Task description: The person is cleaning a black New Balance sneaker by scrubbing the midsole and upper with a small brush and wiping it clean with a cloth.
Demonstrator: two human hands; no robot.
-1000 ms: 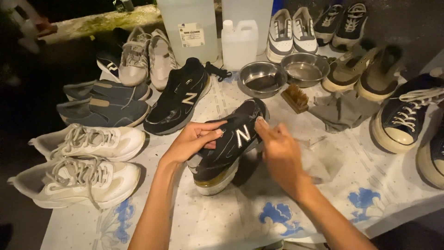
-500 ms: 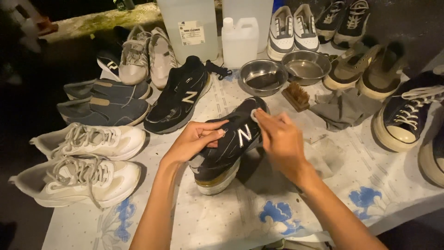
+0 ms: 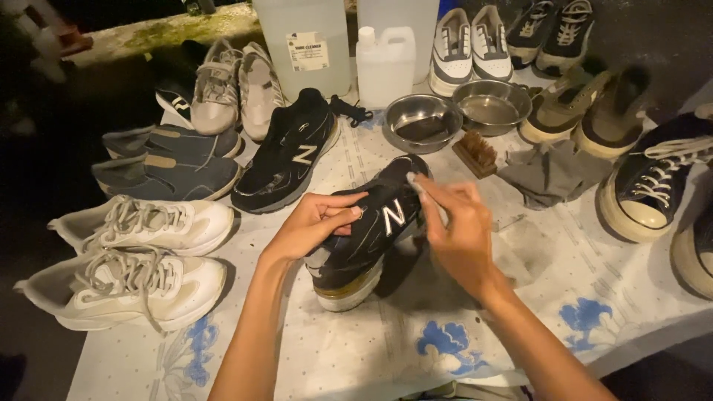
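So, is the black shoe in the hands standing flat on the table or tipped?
Tipped. The black shoe leans on its side edge, the left hand gripping it, the right hand at its heel.

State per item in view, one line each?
Left hand: gripping the black sneaker.
Right hand: pressing a small pale wipe on the sneaker's side.
Black sneaker: tipped on its side, sole toward the camera.
Steel bowls: upright, contents unclear.
Brush: lying bristles up.
White jug: upright, capped.

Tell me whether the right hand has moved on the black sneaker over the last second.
Yes. The right hand, pinching a small white wipe, has slid up the black sneaker toward its toe, nearer the wooden brush.
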